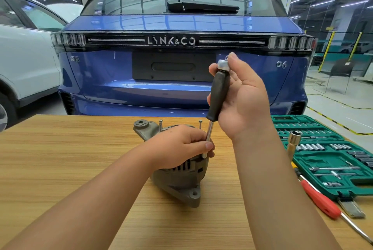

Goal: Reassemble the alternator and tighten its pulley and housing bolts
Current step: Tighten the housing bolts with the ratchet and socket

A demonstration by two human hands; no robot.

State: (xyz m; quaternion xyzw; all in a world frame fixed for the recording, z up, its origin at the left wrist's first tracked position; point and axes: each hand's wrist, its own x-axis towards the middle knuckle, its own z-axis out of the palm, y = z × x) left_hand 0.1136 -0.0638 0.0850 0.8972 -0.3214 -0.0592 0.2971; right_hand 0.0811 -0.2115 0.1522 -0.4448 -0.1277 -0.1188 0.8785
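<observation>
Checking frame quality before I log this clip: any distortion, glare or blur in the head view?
Head view: wide-angle bowing curves the table edge; ceiling lights reflect off the blue car; the alternator and driver read sharp; lighting is even, shadows soft.

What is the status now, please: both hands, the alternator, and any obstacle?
Right hand grips driver handle; left hand steadies shaft on alternator. Two housing bolts stand proud, not tightened. Nothing in the way.
</observation>
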